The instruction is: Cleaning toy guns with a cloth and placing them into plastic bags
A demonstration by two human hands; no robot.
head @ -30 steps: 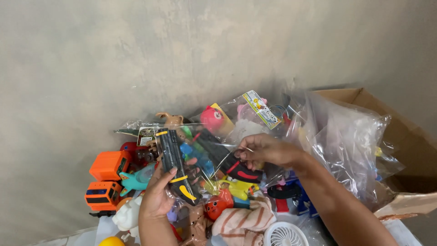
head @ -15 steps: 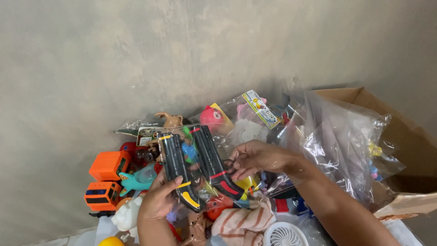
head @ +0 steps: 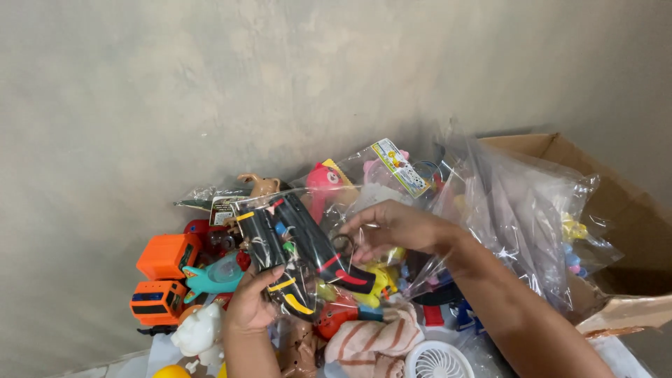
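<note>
My left hand (head: 253,302) grips the lower end of a clear plastic packet (head: 297,255) that holds two black toy pieces with yellow and red stripes. My right hand (head: 395,229) pinches the packet's right side, fingers curled on the plastic near the red-striped piece. The packet is held tilted above a heap of toys. Under it lie a yellow toy (head: 378,280) and a red round toy (head: 334,318).
Two orange toy trucks (head: 162,276) and a teal toy (head: 213,274) lie at the left, a white figure (head: 198,331) below them. A pink plush in a bag (head: 323,180), a striped cloth (head: 374,343), a white fan (head: 437,360) and a cardboard box (head: 623,231) with plastic bags lie around. A grey wall stands behind.
Both hands have lifted the packet of black toy pieces slightly and turned it; my right hand moved from the heap onto the packet's right side.
</note>
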